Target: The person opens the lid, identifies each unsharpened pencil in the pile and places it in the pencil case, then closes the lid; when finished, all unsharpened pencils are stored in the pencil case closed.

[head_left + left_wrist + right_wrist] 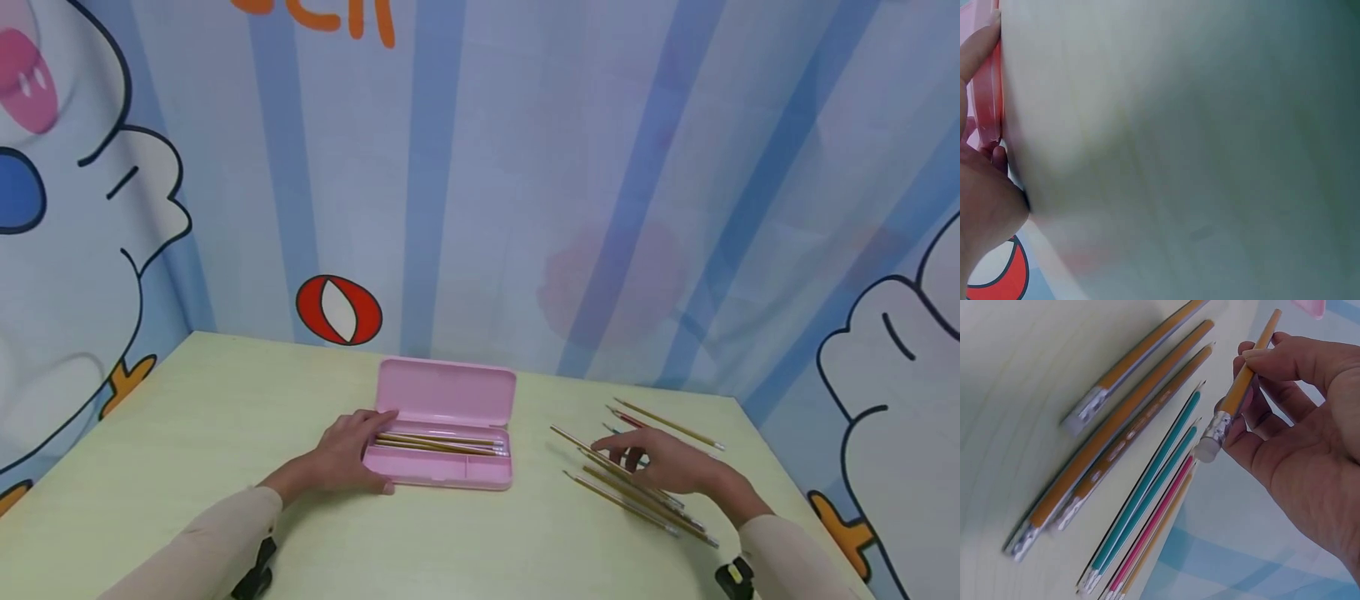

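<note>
An open pink pencil case (pixel 489 477) lies on the table with several yellow pencils (pixel 435 442) inside it. My left hand (pixel 348 454) grips the case's left end, thumb at the front edge and fingers toward the hinge. In the left wrist view only part of that hand and the case (pixel 988 100) shows. My right hand (pixel 1310 387) pinches a yellow pencil (pixel 1235 394) with a white eraser, held above the others. Below it, yellow pencils (pixel 1125 406), teal pencils (pixel 1163 440) and a pink pencil (pixel 1150 531) lie on the table.
The pale wooden table (pixel 225 417) runs back to a blue striped cloth (pixel 495 208) with cartoon figures. The case's raised lid (pixel 446 392) leans back at the rear. One yellow pencil (pixel 667 422) lies apart, behind my right hand.
</note>
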`<move>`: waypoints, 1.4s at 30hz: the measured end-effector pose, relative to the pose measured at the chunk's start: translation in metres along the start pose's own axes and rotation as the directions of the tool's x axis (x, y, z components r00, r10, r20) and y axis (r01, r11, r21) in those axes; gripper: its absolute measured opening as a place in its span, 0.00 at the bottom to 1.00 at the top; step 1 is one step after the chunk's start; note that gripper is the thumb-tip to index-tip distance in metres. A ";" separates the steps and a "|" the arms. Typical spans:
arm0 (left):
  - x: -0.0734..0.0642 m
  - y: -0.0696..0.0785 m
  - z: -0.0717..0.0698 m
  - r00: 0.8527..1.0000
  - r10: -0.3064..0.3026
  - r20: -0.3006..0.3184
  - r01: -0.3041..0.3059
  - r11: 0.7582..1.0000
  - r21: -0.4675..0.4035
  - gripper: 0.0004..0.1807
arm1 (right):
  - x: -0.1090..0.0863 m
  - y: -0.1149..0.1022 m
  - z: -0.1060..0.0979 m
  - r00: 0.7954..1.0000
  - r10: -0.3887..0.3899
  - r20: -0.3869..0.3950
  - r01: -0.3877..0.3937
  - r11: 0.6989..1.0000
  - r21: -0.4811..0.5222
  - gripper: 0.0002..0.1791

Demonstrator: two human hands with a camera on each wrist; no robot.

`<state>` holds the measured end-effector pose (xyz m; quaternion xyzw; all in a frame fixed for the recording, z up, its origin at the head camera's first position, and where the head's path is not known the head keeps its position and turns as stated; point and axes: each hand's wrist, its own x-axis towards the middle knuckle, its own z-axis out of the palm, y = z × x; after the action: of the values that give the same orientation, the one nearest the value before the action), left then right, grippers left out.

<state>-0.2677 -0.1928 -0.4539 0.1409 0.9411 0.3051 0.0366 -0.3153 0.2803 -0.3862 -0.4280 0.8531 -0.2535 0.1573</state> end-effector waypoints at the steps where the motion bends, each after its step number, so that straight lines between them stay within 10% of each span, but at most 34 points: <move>1: 0.000 0.000 0.000 1.000 -0.005 0.001 0.005 1.000 -0.003 0.57 | 0.002 -0.002 0.000 1.000 -0.002 0.001 0.002 1.000 -0.003 0.25; 15: 0.000 -0.002 0.002 0.999 -0.040 -0.004 0.039 0.999 -0.011 0.57 | 0.043 -0.035 0.006 0.997 0.077 0.020 -0.077 0.997 -0.004 0.28; 42: -0.002 0.000 -0.001 1.000 0.020 -0.019 -0.020 1.000 0.009 0.56 | 0.147 -0.066 0.038 0.996 -0.018 0.088 0.017 1.000 0.015 0.27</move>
<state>-0.2659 -0.1941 -0.4535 0.1477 0.9413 0.3027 0.0239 -0.3402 0.1167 -0.3873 -0.4452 0.8397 -0.2419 0.1956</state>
